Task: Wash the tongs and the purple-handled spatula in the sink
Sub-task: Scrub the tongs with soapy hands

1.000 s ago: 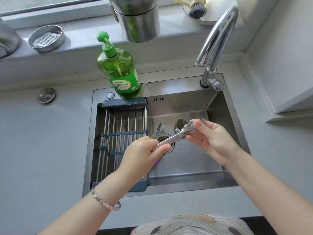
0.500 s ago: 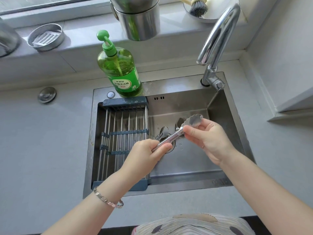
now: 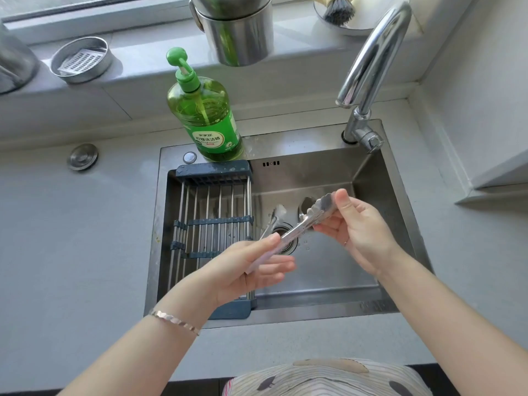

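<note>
The tongs [image 3: 300,225] hang in the air above the sink [image 3: 337,270], directly over the drain [image 3: 285,238], with their long axis running from the near-left up to the far-right. The left hand [image 3: 243,270] pinches the handle end between thumb and fingers on the near-left side of the drain; the right hand [image 3: 357,227] closes thumb and fingertips on the scalloped head on the far-right side. So each hand holds one end, and the right one is nearer the faucet [image 3: 368,72], whose spout opens beyond the head and shows no running water. A rinse would probably mean the head moving further from the drain toward that spout. I cannot make out the purple-handled spatula.
</note>
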Action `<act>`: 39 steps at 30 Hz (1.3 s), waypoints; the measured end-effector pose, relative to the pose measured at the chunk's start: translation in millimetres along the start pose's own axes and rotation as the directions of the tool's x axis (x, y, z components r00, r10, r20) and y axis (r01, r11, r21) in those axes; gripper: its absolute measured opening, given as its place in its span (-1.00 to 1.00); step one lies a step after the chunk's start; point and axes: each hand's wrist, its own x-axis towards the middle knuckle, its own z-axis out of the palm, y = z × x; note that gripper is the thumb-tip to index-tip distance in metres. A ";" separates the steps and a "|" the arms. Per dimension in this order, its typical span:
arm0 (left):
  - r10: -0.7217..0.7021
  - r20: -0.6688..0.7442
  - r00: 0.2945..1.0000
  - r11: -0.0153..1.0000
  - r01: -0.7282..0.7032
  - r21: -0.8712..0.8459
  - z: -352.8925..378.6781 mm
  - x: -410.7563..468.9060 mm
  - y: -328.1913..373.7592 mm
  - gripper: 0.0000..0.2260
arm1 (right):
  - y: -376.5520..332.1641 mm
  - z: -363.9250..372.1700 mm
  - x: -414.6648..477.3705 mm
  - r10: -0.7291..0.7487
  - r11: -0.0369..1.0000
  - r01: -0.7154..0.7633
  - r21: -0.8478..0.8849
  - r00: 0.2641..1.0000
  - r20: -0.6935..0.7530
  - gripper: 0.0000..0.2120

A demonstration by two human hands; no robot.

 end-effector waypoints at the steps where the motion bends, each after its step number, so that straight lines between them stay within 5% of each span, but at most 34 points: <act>1: -0.067 0.072 0.995 0.991 0.075 -0.107 0.0 -5.4 2.8 -0.51 | -3.0 -1.4 -0.7 -0.001 1.000 0.001 0.003 0.999 0.043 -0.69; 3: -0.078 0.101 0.992 0.989 0.090 -0.119 -3.0 -10.3 4.7 -0.75 | -8.9 -8.2 -0.3 -0.008 1.000 0.008 0.001 0.995 0.095 -0.80; 5: 0.032 0.029 0.999 0.998 -0.034 0.055 -6.8 -10.0 7.0 -0.91 | -16.6 -18.3 0.2 -0.064 0.996 0.067 -0.059 0.996 0.058 -0.93; 7: 0.218 -0.101 0.971 0.928 -0.175 0.329 -9.7 -9.9 9.2 -0.97 | -21.4 -32.1 0.6 -0.216 0.914 0.197 -0.354 0.976 -0.014 -0.79; 9: 0.406 -0.197 0.892 0.798 -0.241 0.552 -10.7 -8.6 9.5 -0.88 | -24.9 -36.7 -1.7 -0.358 0.663 0.293 -0.689 0.932 0.051 -0.68; 11: 0.517 -0.204 0.832 0.666 -0.241 0.706 -7.8 -7.0 7.9 -0.81 | -19.0 -31.3 -3.2 -0.359 0.295 0.409 -0.864 0.885 0.296 -0.57; 14: 0.599 -0.178 0.781 0.513 -0.204 0.834 3.0 -7.1 5.4 -0.83 | 13.3 -19.8 -2.9 -0.223 -0.240 0.499 -0.833 0.806 0.548 -0.33; 16: 0.635 -0.157 0.756 0.458 -0.205 0.865 6.1 -7.2 3.2 -0.79 | 35.0 -11.6 -5.6 -0.177 -0.346 0.488 -0.801 0.805 0.567 -0.26; 22: 0.633 -0.170 0.755 0.531 -0.264 0.805 0.6 -12.3 0.3 -0.93 | 27.4 -25.5 3.1 -0.310 -0.393 0.421 -0.817 0.776 0.549 -0.40; 26: 0.651 -0.165 0.741 0.520 -0.277 0.808 1.8 -12.5 -2.5 -0.87 | 33.6 -18.4 -4.0 -0.274 -0.418 0.547 -0.725 0.685 0.675 -0.55; 31: 0.660 -0.180 0.729 0.526 -0.278 0.804 0.3 -12.0 -3.2 -0.92 | 23.7 -31.4 3.4 -0.336 -0.380 0.455 -0.806 0.743 0.578 -0.56; 35: 0.635 -0.172 0.753 0.534 -0.266 0.803 -3.8 -9.3 -6.1 -0.85 | 31.5 -29.8 -1.2 -0.278 -0.420 0.532 -0.735 0.695 0.663 -0.59; 37: 0.629 -0.178 0.757 0.545 -0.266 0.795 -5.0 -9.4 -5.8 -0.88 | 26.4 -38.7 4.0 -0.413 -0.241 0.451 -0.859 0.754 0.512 -0.65; 39: 0.622 -0.184 0.761 0.566 -0.275 0.777 -5.5 -10.2 -4.8 -0.93 | 14.6 -38.6 6.4 -0.489 0.280 0.293 -0.914 0.863 0.127 -0.70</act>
